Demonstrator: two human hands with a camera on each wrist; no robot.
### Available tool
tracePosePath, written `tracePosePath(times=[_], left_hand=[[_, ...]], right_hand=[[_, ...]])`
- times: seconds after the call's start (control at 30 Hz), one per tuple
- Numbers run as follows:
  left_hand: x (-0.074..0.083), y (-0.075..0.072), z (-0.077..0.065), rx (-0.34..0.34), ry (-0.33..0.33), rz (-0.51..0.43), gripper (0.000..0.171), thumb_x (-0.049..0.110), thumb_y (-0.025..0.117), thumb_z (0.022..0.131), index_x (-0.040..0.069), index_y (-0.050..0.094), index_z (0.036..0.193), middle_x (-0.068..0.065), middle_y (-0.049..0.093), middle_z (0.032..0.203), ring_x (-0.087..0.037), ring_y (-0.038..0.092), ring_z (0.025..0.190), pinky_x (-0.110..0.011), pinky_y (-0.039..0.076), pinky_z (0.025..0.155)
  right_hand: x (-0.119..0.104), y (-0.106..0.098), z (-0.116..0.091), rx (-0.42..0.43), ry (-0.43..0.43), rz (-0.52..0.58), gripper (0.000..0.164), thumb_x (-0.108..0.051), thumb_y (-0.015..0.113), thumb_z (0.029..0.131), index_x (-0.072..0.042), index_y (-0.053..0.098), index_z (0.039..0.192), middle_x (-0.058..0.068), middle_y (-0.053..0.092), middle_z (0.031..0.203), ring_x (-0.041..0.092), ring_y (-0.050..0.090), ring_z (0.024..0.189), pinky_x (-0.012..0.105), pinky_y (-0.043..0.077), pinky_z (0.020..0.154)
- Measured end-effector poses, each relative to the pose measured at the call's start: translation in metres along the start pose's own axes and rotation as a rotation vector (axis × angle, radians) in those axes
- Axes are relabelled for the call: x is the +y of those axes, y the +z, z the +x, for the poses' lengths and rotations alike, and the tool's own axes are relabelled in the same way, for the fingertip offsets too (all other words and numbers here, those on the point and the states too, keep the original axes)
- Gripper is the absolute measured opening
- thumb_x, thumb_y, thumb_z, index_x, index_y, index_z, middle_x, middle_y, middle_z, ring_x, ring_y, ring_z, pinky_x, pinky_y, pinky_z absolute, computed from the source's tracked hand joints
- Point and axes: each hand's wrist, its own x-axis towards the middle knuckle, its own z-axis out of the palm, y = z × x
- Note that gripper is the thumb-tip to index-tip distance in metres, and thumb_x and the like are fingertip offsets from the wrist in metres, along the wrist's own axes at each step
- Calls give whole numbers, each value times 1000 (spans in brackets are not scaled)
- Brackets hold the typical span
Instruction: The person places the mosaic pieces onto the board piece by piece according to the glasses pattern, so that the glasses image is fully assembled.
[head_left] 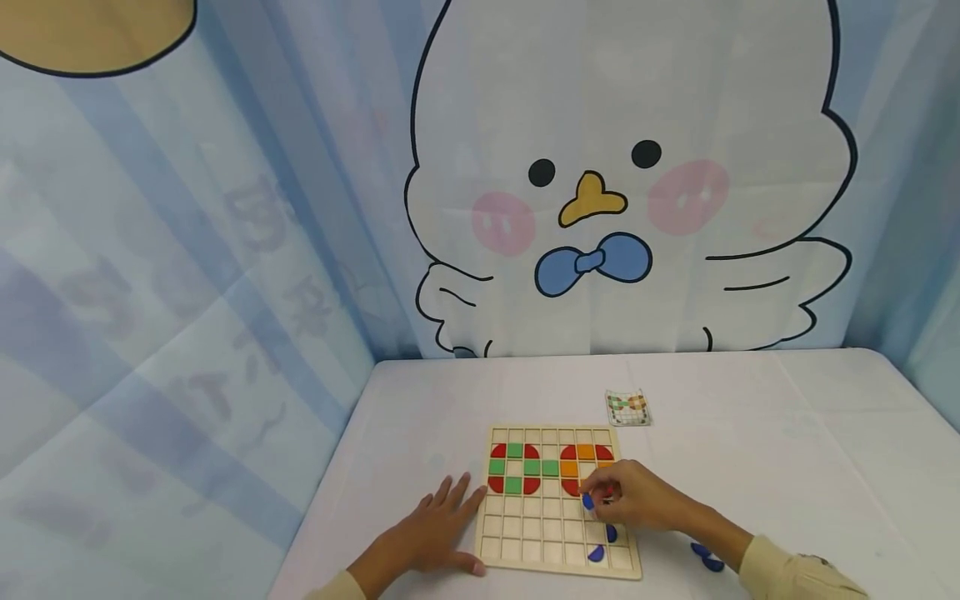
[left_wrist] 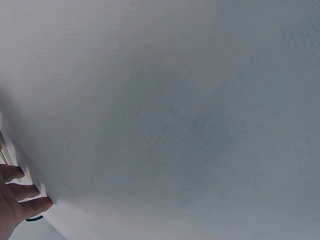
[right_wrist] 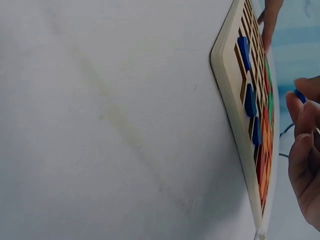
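A square wooden grid board (head_left: 555, 531) lies on the table, its upper rows holding red quarter-round pieces (head_left: 531, 485), green squares (head_left: 551, 468) and orange squares (head_left: 585, 452). Over its right side, my right hand (head_left: 637, 496) pinches a small blue piece (right_wrist: 299, 95) between thumb and fingertips. Loose blue pieces (head_left: 596, 553) lie on the board's lower right; three blue pieces (right_wrist: 250, 101) show on it in the right wrist view. My left hand (head_left: 442, 529) rests at the board's left edge with fingers spread, thumb at the lower left corner. Some right-side cells are hidden behind my right hand.
A small card (head_left: 628, 408) printed with a coloured grid pattern lies behind the board. More blue pieces (head_left: 712, 564) lie on the white tabletop (head_left: 787, 450) by my right forearm. A curtain (head_left: 637, 83) with a cartoon bird hangs at the table's far edge.
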Motion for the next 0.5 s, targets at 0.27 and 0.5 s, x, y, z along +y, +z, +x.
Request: tracePosePath(times=[0.27,0.5], left_hand=[[1,-3,0,-11,-15,2,111,84,61,70,35,20,161,-7,16,169,-39,18,154,-63,32,114],[1,-1,0,-11,-13,-2,110,85,61,70,35,21,160,-7,16,169,-39,18,154,-63,32,115]], right_hand=[[-16,13,27,5,-25,-18,24,-13,77,87,-2,74,108,-10,64,78,1,52,63,18,46,56],[-24,30,46,4,-29,-16,24,-9,76,86,-5,74,109,-8,65,81,2,57,69,20,51,59]])
